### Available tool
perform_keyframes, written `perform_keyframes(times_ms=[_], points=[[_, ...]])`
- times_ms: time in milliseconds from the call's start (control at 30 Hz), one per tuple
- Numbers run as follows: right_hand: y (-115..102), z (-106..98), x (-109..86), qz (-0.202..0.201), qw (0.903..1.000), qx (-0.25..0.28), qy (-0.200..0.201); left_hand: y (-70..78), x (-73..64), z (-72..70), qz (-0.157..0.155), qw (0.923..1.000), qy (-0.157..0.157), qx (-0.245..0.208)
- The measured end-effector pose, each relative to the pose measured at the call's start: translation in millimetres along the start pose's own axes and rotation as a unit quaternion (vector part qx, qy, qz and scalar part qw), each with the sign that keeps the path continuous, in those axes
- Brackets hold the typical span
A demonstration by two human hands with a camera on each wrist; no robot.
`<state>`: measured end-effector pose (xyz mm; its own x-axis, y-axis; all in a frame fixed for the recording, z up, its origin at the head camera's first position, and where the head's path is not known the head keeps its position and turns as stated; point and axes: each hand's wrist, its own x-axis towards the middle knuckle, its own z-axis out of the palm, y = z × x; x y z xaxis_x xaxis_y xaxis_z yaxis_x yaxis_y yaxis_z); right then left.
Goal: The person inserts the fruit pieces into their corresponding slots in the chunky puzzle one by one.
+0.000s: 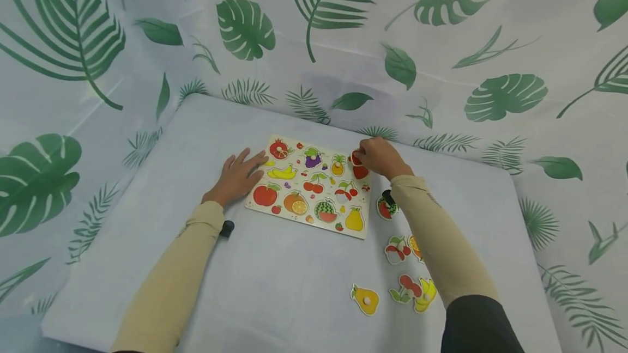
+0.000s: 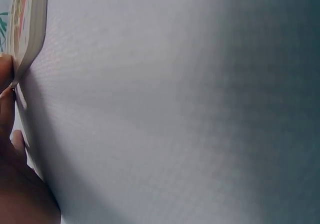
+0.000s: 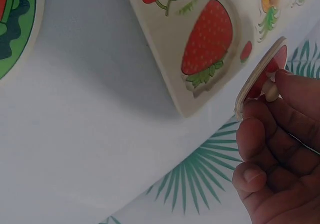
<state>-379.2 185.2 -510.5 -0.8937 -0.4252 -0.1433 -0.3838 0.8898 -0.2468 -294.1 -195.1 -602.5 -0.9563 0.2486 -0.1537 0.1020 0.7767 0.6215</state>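
Note:
My right hand pinches a red fruit puzzle piece by its small wooden knob, probably a strawberry. The piece is tilted above the far right corner of the wooden fruit puzzle board, apart from it. Below it, the right wrist view shows the printed strawberry recess with no piece in it. Fingers spread, my left hand rests against the board's left edge, its fingertips reaching onto the board. Knobbed pomegranate, grape and pineapple pieces sit along the board's far side.
Loose pieces lie right of and nearer than the board: a watermelon, a red-and-white fruit, an orange partly behind my right sleeve, cherries, bananas and a pear. A leaf-patterned curtain borders the white table.

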Motion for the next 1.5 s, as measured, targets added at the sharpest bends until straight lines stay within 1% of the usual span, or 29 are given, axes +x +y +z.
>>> perform_keyframes(times_ms=[200,500,633,867,1133,1367,1500], points=[[4,8,-2.8,0.017,0.9997,0.006,-0.017,2.4,0.1,-1.5,0.000,1.0000,-0.002,0.003],[7,20,-10.6,0.016,0.9996,0.011,-0.021,-0.6,1.8,-1.2,-0.001,1.0000,-0.005,0.005],[5,21,-12.1,0.013,0.9997,0.009,-0.017,-1.2,1.8,-3.0,-0.003,1.0000,-0.005,0.004],[4,23,-13.2,0.016,0.9997,0.003,-0.020,-2.0,1.5,-1.0,-0.005,1.0000,-0.004,0.003],[4,26,-13.3,0.032,0.9992,0.003,-0.024,1.5,0.9,-3.1,0.000,1.0000,-0.007,0.000],[3,30,-10.6,0.041,0.9989,-0.001,-0.020,4.9,-1.3,-6.8,-0.007,0.9999,-0.008,-0.007],[2,32,-11.8,0.049,0.9984,0.004,-0.027,5.2,-2.2,-5.6,-0.011,0.9998,-0.011,-0.008]])
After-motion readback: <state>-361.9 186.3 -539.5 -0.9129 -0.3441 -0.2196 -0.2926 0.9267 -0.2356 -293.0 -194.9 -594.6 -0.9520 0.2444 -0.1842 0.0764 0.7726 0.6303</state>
